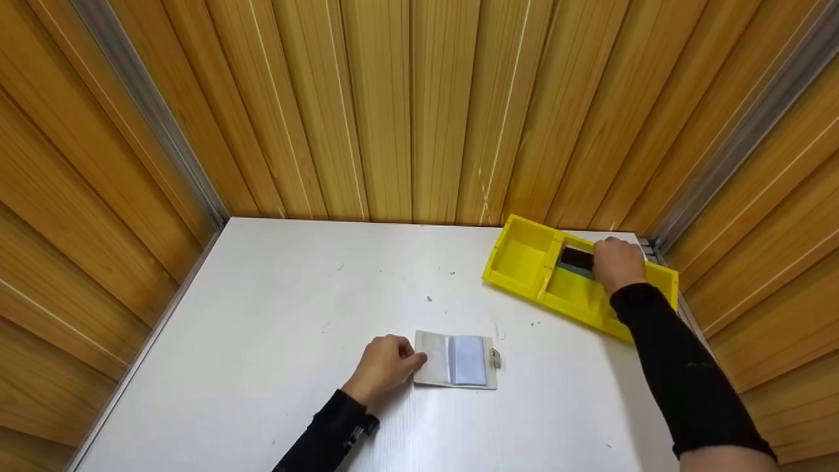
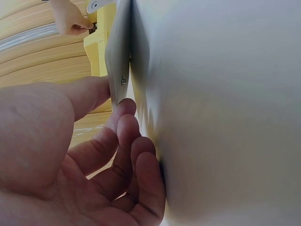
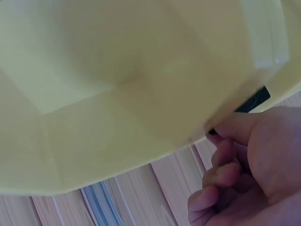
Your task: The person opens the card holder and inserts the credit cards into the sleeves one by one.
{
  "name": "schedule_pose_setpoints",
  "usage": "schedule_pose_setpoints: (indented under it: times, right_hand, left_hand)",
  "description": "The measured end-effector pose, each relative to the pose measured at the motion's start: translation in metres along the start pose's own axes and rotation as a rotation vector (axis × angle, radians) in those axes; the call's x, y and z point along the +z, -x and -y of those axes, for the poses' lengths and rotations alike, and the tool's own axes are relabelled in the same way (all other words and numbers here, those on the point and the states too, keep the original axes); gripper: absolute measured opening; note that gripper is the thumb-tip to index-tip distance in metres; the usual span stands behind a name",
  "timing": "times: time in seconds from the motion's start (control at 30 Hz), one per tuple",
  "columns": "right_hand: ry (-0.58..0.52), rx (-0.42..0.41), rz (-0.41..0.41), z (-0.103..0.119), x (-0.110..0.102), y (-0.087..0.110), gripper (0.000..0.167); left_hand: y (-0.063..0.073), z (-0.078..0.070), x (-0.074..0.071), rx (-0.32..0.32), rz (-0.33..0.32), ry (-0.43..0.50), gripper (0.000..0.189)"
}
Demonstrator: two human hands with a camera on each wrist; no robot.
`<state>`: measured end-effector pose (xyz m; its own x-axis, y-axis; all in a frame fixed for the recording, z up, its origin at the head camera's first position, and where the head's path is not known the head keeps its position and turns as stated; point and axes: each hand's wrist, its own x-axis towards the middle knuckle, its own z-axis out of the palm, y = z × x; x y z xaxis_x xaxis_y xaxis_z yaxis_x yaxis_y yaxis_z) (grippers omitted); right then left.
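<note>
An opened card holder (image 1: 434, 359) with pale covers and clear sleeves lies on the white table, its snap tab (image 1: 495, 358) at the right. My left hand (image 1: 383, 367) pinches its left cover between thumb and index finger; in the left wrist view that cover (image 2: 118, 52) appears edge-on. My right hand (image 1: 619, 262) reaches over a yellow divided tray (image 1: 544, 288) and pinches a dark, flat, card-like piece (image 1: 577, 257) in its middle compartment. In the right wrist view, only part of the dark piece (image 3: 254, 100) shows beyond the thumb.
The tray stands at the table's back right corner, set at an angle. Wood-look panel walls (image 1: 439, 111) enclose the table (image 1: 295, 295) at the back and both sides. Small dark flecks lie scattered on the white surface.
</note>
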<state>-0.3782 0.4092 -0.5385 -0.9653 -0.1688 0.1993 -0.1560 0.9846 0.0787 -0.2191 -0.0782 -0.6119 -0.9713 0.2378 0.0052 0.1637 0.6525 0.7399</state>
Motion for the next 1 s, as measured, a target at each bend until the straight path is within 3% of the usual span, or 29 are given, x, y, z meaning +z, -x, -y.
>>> schedule_pose_setpoints:
  times: [0.2, 0.37, 0.57, 0.73, 1.0]
  right_hand:
    - [-0.059, -0.072, 0.101, -0.01, -0.015, 0.001, 0.011]
    - [-0.081, -0.101, 0.11, -0.013, -0.029, 0.008, 0.011]
    - [-0.126, -0.072, 0.083, -0.008, -0.044, 0.014, 0.012]
    - [-0.277, -0.023, 0.062, 0.009, -0.05, 0.022, 0.016]
    - [-0.436, -0.002, -0.007, 0.059, -0.062, 0.036, 0.026]
  left_hand:
    - [-0.001, 0.001, 0.001, -0.007, 0.0, 0.001, 0.03]
    - [0.0, 0.001, 0.002, -0.007, -0.002, 0.005, 0.029]
    - [0.001, 0.001, 0.002, -0.018, -0.001, 0.002, 0.029]
    - [0.0, 0.001, 0.003, -0.024, 0.009, 0.001, 0.03]
    - [-0.001, 0.002, 0.004, -0.019, 0.001, -0.009, 0.029]
